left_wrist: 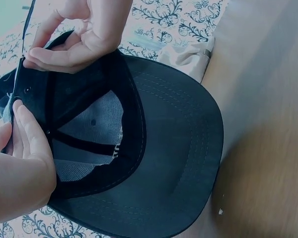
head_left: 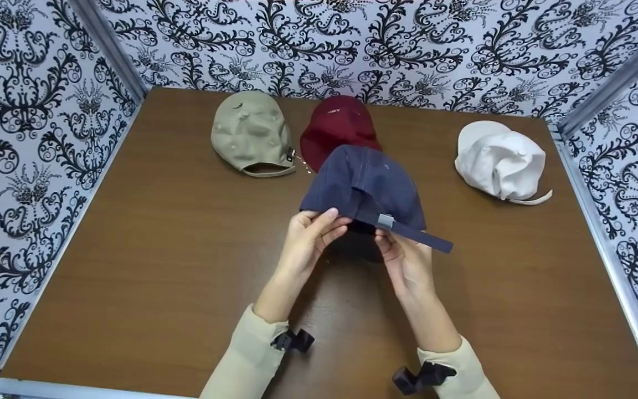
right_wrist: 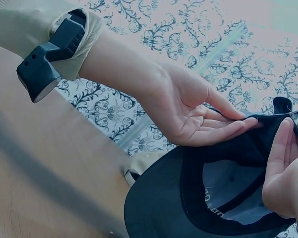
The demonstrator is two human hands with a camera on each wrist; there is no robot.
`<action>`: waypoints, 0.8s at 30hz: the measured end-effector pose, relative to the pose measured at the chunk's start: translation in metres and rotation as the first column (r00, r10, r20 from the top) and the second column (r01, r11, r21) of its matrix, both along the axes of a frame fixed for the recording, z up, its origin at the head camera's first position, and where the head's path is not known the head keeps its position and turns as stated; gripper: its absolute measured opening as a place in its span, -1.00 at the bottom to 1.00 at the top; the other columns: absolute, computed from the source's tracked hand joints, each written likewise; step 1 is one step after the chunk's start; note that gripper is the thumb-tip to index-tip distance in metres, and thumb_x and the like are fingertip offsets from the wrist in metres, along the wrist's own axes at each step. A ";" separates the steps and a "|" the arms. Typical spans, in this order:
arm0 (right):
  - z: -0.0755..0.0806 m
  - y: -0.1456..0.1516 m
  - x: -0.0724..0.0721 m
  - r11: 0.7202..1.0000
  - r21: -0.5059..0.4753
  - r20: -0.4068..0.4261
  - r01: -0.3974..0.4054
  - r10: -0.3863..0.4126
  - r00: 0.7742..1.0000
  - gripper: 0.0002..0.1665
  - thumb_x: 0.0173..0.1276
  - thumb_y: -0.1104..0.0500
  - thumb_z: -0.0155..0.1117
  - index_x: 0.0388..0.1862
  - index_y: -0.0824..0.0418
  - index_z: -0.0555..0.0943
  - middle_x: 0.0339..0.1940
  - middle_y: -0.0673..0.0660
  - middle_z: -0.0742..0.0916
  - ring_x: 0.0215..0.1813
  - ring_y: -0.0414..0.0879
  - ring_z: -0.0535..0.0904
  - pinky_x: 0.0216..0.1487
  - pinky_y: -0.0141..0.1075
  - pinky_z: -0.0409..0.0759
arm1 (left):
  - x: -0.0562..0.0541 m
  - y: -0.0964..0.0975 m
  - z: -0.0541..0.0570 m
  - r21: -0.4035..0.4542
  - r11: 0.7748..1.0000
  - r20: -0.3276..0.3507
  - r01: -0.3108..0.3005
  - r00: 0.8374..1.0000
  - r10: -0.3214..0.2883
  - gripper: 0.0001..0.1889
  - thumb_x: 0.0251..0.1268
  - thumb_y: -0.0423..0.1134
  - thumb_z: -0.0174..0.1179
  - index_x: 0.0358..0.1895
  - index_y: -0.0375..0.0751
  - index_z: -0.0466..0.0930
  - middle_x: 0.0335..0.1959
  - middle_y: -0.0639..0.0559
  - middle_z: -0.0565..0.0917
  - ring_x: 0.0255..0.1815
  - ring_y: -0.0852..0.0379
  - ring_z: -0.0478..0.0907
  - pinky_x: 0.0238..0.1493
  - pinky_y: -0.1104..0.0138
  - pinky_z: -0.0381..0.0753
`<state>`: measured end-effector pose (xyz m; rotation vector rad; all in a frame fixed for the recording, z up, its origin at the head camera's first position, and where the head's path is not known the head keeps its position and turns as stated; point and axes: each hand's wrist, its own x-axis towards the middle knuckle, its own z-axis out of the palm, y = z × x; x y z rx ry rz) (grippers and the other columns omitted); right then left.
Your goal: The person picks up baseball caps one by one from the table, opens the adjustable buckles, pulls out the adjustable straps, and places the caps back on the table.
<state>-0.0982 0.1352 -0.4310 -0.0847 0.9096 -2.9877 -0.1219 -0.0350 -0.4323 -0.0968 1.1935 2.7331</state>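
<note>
A navy baseball cap [head_left: 374, 177] is held up over the table, its back and strap [head_left: 430, 239] facing me. The strap's free end sticks out to the right past a silver buckle [head_left: 385, 221]. My left hand [head_left: 310, 235] pinches the back edge left of the buckle, thumb on top and fingers beneath. Close under the buckle, my right hand [head_left: 407, 257] grips the strap side; the strap partly hides its fingertips. In the left wrist view the cap's dark brim [left_wrist: 184, 144] and inner lining [left_wrist: 97, 129] show between both hands.
Behind the navy cap lies a maroon cap [head_left: 341, 124], partly covered by it in the head view. A khaki cap [head_left: 252, 130] is at the back left, and a white cap [head_left: 502, 160] at the back right. Patterned walls [head_left: 319, 50] border the brown table [head_left: 158, 249].
</note>
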 end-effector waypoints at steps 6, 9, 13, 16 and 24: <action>0.001 0.001 0.001 1.000 -0.016 0.016 -0.002 0.002 1.000 -0.86 0.20 0.44 0.40 -0.27 0.35 0.64 -0.40 0.16 0.77 -0.37 -0.08 0.76 -0.23 -0.37 0.74 | 0.000 -0.003 -0.001 -0.004 1.000 -0.006 -0.017 1.000 0.017 -0.82 0.40 -0.53 -0.01 -0.34 -0.28 0.53 -0.46 -0.03 0.73 -0.37 0.17 0.75 -0.24 0.42 0.74; 0.003 0.003 0.001 1.000 -0.030 0.022 -0.003 0.004 1.000 -0.84 0.20 0.46 0.40 -0.26 0.35 0.62 -0.41 0.17 0.78 -0.37 -0.07 0.75 -0.24 -0.36 0.74 | -0.001 -0.005 -0.001 -0.004 0.999 -0.005 -0.033 0.999 0.033 -0.80 0.40 -0.53 -0.01 -0.35 -0.26 0.54 -0.47 -0.02 0.73 -0.37 0.17 0.75 -0.23 0.41 0.74; 0.004 0.005 0.002 0.999 -0.038 0.030 -0.001 0.002 1.000 -0.83 0.20 0.48 0.38 -0.25 0.35 0.62 -0.43 0.17 0.78 -0.38 -0.07 0.75 -0.25 -0.36 0.74 | -0.002 -0.009 -0.001 -0.009 0.999 0.010 -0.053 0.999 0.053 -0.84 0.41 -0.52 0.00 -0.31 -0.27 0.54 -0.45 -0.02 0.72 -0.37 0.17 0.75 -0.24 0.42 0.73; 0.005 0.007 0.002 0.999 -0.037 0.047 0.003 -0.002 0.999 -0.81 0.19 0.49 0.37 -0.24 0.34 0.61 -0.44 0.17 0.77 -0.38 -0.07 0.75 -0.26 -0.37 0.73 | -0.002 -0.011 -0.001 -0.007 0.998 0.023 -0.069 0.997 0.069 -0.86 0.41 -0.51 0.01 -0.28 -0.28 0.53 -0.43 -0.02 0.71 -0.38 0.18 0.74 -0.25 0.42 0.73; 0.008 0.010 0.004 0.998 -0.057 0.044 -0.017 0.020 0.999 -0.76 0.19 0.48 0.38 -0.19 0.32 0.59 -0.42 0.19 0.76 -0.40 -0.06 0.74 -0.29 -0.38 0.72 | -0.003 -0.015 0.001 0.019 0.996 0.029 -0.088 0.996 0.087 -0.87 0.41 -0.52 0.00 -0.24 -0.28 0.52 -0.43 -0.02 0.70 -0.40 0.19 0.73 -0.28 0.43 0.73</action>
